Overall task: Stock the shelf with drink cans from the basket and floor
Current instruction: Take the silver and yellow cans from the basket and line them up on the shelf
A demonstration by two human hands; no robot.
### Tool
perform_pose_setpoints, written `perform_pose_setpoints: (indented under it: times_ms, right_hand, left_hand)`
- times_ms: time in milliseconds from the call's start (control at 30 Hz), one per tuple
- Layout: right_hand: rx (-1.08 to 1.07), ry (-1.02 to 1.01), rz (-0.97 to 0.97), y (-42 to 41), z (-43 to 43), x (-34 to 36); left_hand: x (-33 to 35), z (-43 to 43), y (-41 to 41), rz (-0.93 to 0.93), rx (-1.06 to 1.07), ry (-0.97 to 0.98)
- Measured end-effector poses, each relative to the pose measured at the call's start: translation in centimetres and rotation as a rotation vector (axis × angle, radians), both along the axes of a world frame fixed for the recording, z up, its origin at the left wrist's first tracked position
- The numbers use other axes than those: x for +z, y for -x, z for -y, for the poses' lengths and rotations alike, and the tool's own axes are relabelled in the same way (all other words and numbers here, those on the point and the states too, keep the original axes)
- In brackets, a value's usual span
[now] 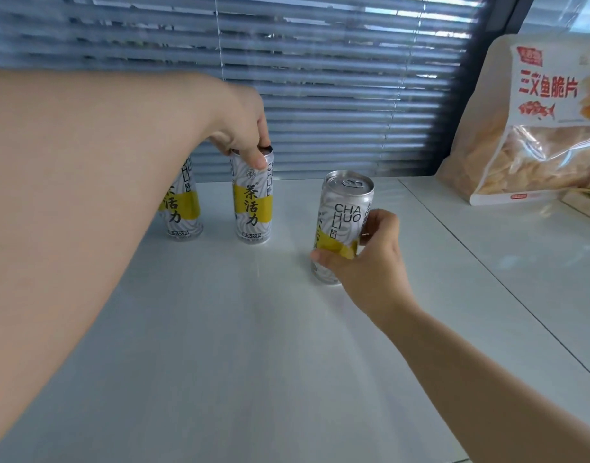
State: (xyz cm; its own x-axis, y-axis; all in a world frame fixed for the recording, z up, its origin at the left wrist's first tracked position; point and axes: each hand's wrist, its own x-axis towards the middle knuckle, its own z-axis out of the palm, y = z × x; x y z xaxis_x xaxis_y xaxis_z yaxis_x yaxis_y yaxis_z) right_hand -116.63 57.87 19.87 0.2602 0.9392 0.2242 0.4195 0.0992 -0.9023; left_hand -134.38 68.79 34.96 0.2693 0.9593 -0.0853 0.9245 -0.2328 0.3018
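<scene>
The left hand's fingertips [257, 159] are pinched round the top rim of the middle can [252, 202], thumb down the front and the other fingers curled over the lid. The can stands upright on the white shelf [220, 345], long axis vertical, label facing the camera. The left hand [240, 128] hangs over it from above with the wrist bent down, and the forearm stretches in long from the near left, so this arm is at full reach. Just left of the middle can, the far can [183, 208] stands upright, half hidden behind that forearm. To the right of the middle can and nearer the camera, the right hand [370, 262] wraps the lower body of the third can [345, 218], thumb across the yellow band and fingers round the back. Its top leans a little to the right, and its base is at the shelf surface, though whether it sits flat cannot be told. The coming move likely turns on that gap: the third can lies right of and nearer than the row, so the right hand must push it back and left to line it up. Well right of the middle can, a snack bag [534, 128] leans against the blinds [320, 78].
</scene>
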Motion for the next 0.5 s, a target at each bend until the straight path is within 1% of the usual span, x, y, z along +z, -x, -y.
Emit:
perform_pose_setpoints:
  times_ms: [67, 133, 233, 367, 500]
  right_hand:
    - [0.032, 0.008, -0.023, -0.5, 0.0, -0.2]
    - [0.066, -0.002, 0.036, -0.7, 0.3, -0.5]
    - [-0.023, 0.008, 0.147, 0.0, 0.5, -1.0]
    - [-0.14, 0.015, 0.087, 0.6, -0.2, -1.1]
    - [-0.117, 0.034, 0.123, 0.1, -1.5, -0.5]
  left_hand:
    - [0.1, 0.0, 0.1, -0.004, -0.009, -0.006]
    - [0.1, -0.1, 0.3, -0.011, -0.018, -0.021]
    - [0.1, -0.2, 0.5, -0.011, -0.027, -0.026]
    - [0.1, -0.3, 0.3, -0.04, -0.036, -0.033]
    - [0.1, -0.5, 0.3, -0.052, -0.047, -0.028]
